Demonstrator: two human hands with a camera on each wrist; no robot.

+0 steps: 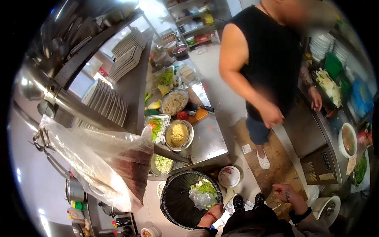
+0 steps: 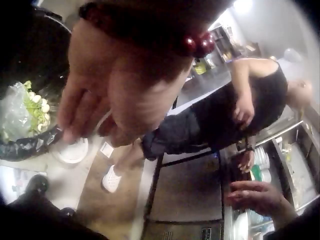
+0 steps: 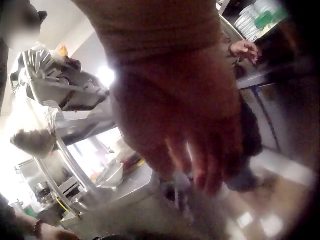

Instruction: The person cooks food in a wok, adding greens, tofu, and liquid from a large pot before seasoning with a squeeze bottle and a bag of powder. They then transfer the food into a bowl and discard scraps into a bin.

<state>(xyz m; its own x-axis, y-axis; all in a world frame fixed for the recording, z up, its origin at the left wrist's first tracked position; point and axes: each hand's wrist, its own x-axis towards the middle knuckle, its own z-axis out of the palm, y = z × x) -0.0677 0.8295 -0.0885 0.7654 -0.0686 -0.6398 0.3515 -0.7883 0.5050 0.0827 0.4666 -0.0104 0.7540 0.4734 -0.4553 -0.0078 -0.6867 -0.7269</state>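
Observation:
In the head view the left hand (image 1: 214,212) is at the rim of a black-lined bin (image 1: 173,205), with a red bead bracelet on its wrist. Greens and a clear plastic bag (image 1: 202,199) lie inside the bin. The left wrist view shows the left hand (image 2: 125,85) with fingers loosely bent and no object visible in them; whether it touches the rim cannot be told. Off to the right, the right hand (image 1: 285,193) hangs in the air, a dark band at its wrist. In the right wrist view the right hand (image 3: 185,115) has loose, hanging fingers and holds nothing.
A person in a black sleeveless top (image 1: 272,51) stands ahead on the right. A steel counter (image 1: 211,138) carries bowls, vegetables and a knife (image 1: 206,108). A hanging plastic bag (image 1: 106,166) is at left. A white bucket (image 1: 229,176) stands beside the bin.

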